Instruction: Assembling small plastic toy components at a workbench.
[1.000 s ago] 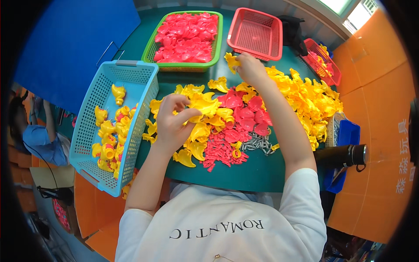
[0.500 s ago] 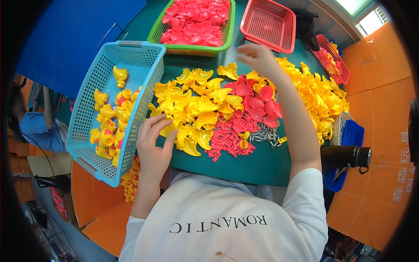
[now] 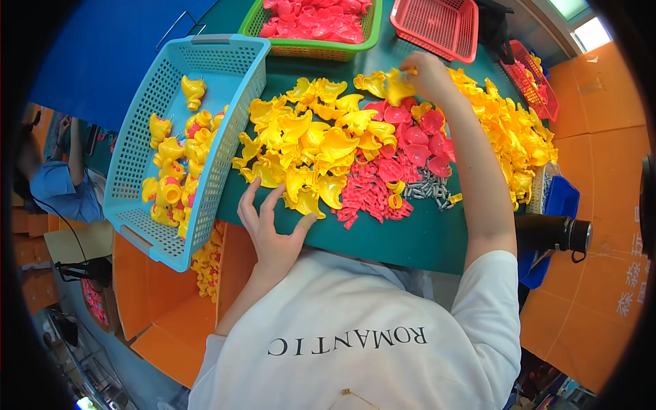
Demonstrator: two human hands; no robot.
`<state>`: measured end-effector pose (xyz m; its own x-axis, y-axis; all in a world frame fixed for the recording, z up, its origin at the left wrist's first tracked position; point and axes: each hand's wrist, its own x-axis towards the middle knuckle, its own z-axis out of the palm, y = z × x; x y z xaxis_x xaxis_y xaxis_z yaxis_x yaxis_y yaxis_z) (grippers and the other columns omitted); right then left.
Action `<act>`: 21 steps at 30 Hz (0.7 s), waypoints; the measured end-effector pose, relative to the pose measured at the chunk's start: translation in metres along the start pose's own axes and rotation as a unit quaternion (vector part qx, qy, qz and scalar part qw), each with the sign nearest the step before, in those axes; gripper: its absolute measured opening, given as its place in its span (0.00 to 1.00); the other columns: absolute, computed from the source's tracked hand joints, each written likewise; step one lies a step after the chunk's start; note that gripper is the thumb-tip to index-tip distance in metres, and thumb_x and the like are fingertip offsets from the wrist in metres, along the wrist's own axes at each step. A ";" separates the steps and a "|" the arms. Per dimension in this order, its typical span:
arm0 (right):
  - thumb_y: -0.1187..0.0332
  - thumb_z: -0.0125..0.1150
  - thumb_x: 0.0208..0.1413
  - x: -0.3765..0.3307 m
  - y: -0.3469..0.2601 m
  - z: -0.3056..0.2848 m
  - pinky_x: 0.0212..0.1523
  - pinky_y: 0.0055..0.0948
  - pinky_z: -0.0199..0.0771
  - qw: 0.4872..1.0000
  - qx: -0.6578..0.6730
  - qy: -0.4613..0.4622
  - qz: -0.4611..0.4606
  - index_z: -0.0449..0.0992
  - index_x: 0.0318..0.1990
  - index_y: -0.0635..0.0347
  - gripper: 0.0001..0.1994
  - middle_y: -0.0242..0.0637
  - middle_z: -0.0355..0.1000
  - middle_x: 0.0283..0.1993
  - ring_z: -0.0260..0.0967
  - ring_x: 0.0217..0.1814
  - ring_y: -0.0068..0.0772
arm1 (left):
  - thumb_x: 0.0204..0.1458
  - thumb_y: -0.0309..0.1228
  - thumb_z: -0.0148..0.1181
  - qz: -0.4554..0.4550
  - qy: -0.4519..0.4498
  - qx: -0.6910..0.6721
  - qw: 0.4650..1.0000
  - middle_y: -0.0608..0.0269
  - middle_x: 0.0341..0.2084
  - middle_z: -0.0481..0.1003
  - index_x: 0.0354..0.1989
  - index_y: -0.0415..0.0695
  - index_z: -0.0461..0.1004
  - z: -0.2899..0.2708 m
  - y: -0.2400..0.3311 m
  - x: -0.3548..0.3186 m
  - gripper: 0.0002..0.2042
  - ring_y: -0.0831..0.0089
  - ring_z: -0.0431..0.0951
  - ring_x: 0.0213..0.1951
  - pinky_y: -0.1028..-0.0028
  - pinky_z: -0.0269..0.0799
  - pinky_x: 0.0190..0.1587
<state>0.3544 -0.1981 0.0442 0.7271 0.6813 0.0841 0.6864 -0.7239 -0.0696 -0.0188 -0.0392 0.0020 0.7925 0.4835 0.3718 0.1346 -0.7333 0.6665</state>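
My right hand (image 3: 432, 78) reaches over the far side of the heap and pinches a yellow curved plastic shell (image 3: 398, 87), slightly blurred. Spread apart, the fingers of my left hand (image 3: 275, 229) are at the table's near edge, with nothing in them, just below a pile of yellow plastic shells (image 3: 301, 140). Beside that pile lie pink rounded cups (image 3: 417, 137), small pink pieces (image 3: 372, 191) and little silver metal parts (image 3: 430, 186). A few yellow rings (image 3: 395, 201) rest among the small pieces.
A blue basket (image 3: 232, 116) with yellow-and-pink assembled figures stands at left. Behind are a green basket (image 3: 321, 50) of pink parts and a red basket (image 3: 437, 31). More yellow shells (image 3: 506, 147), a black bottle (image 3: 555, 232) and cardboard (image 3: 588, 205) are right. Another person (image 3: 58, 188) sits far left.
My right hand has taken hold of a yellow shell at the far side of the pile. My left hand has moved right and slightly down, away from the blue basket. The whole view has shifted slightly.
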 end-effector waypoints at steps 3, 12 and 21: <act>0.69 0.66 0.49 -0.003 -0.034 -0.001 0.45 0.30 0.73 0.966 0.230 0.103 -0.061 0.79 0.40 0.63 0.11 0.40 0.75 0.34 0.73 0.39 0.36 | 0.38 0.30 0.72 0.023 0.034 0.004 0.999 0.54 0.51 0.60 0.44 0.47 0.73 0.003 -0.010 -0.003 0.21 0.55 0.58 0.54 0.60 0.54 0.55; 0.63 0.62 0.55 -0.043 -0.119 -0.014 0.40 0.26 0.74 0.923 0.355 0.097 -0.109 0.78 0.46 0.61 0.14 0.39 0.77 0.41 0.74 0.40 0.27 | 0.40 0.30 0.68 0.124 -0.010 0.041 0.991 0.62 0.40 0.65 0.39 0.56 0.79 0.012 -0.006 0.022 0.14 0.62 0.62 0.45 0.64 0.55 0.48; 0.69 0.64 0.52 -0.177 -0.109 -0.059 0.38 0.23 0.73 0.930 0.358 0.079 -0.037 0.77 0.43 0.64 0.12 0.37 0.78 0.36 0.73 0.36 0.24 | 0.44 0.26 0.65 0.172 -0.082 -0.033 0.981 0.69 0.41 0.73 0.32 0.52 0.74 -0.008 -0.020 0.046 0.08 0.61 0.69 0.50 0.61 0.51 0.57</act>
<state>0.1507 -0.2460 0.0954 0.7050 0.6611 0.2569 0.6095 -0.3794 -0.6961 0.0104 0.0011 0.0111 0.8700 0.1255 0.4767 -0.1919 -0.8046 0.5620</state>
